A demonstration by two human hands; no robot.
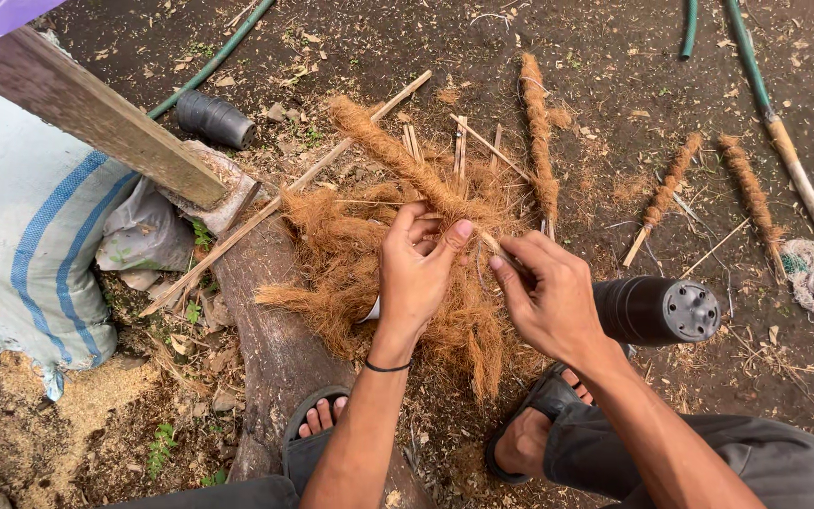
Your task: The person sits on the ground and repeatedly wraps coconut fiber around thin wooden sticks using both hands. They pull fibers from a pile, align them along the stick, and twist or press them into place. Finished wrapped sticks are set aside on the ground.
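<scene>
My left hand grips the lower end of a stick wrapped in brown coconut fibre, which slants up and to the left. My right hand pinches the bare end of that stick beside the left thumb; a thin string may run between the fingers, too fine to tell. Under both hands lies a loose heap of coconut fibre on a log. Thin bamboo sticks lie on the heap's far side.
Three finished fibre-wrapped sticks lie on the dirt. A black plastic pot lies by my right knee, another at upper left. A green hose, a wooden plank and a white woven sack border the spot.
</scene>
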